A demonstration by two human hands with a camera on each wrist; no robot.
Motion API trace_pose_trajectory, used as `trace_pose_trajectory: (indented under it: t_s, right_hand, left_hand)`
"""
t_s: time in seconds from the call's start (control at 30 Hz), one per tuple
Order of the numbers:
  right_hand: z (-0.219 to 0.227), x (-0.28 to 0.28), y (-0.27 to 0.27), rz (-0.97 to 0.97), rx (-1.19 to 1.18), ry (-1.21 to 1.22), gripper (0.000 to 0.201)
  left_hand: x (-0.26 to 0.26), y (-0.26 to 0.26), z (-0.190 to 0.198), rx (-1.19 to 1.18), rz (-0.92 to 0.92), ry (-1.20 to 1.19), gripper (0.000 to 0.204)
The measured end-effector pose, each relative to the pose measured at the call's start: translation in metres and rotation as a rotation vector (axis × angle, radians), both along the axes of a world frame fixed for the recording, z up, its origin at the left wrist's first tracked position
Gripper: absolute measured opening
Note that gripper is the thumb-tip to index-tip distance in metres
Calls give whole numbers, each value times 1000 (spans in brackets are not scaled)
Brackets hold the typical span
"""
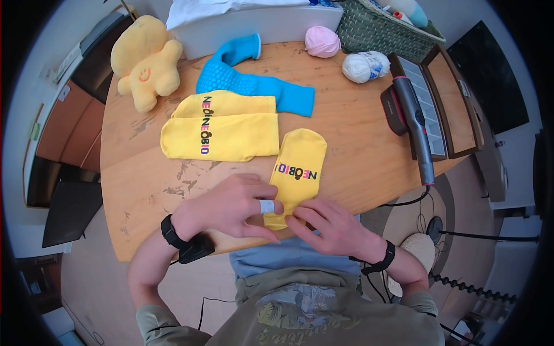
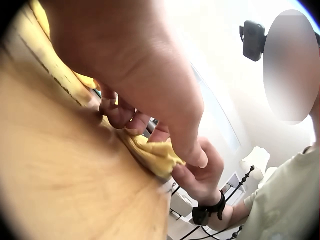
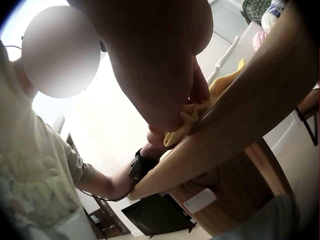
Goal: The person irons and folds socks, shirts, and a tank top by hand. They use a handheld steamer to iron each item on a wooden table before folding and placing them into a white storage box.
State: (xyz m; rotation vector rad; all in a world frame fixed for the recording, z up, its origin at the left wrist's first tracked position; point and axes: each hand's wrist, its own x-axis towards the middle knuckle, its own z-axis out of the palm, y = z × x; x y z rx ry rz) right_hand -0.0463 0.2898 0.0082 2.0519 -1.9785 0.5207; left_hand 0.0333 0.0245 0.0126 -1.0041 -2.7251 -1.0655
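A yellow sock (image 1: 303, 150) with colourful NEOBIO lettering lies lengthwise toward the table's front edge. At its near end my right hand (image 1: 332, 226) pinches the bunched fabric (image 3: 182, 122) between thumb and fingers. My left hand (image 1: 239, 205), with a white band round one finger, reaches over the sock's left side. Its fingertips touch the cloth while its thumb (image 2: 192, 150) stands apart from them. Beyond the hands lie two more yellow socks (image 1: 231, 135), one overlapping the other. Behind these, a bright blue sock (image 1: 248, 81) with a dotted patch lies bent.
A yellow plush toy (image 1: 147, 69) sits at the back left. Pink yarn (image 1: 322, 42) and white yarn (image 1: 363, 67) lie near a green woven basket (image 1: 384, 29). On the right, a hair styling tool (image 1: 416, 124) rests across an open compartment box (image 1: 441, 144).
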Motion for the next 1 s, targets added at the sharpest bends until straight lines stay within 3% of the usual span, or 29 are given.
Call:
trace_pose_trajectory:
  t_s: [0.3,0.5,0.57,0.77,0.87,1.0]
  right_hand:
    - [-6,4,-1,-156,-162,-327,36]
    - [-7,5,-3,-264,-153,-387,35]
    - [-9,5,-3,-280,-151,-393,34]
    - [-6,1,0,-267,-122,-298,31]
    - [-1,1,-1,-254,-101,-239,33]
    - [-5,-2,0,-233,-97,-222,35]
  left_hand:
    - [6,12,-16,90,64,69,24]
    - [8,15,-20,116,160,-5,22]
    - [8,19,-13,79,243,-38,22]
    - [4,17,-16,-20,250,158,15]
    - [5,18,-13,10,297,17,14]
    - [2,12,-12,32,213,49,13]
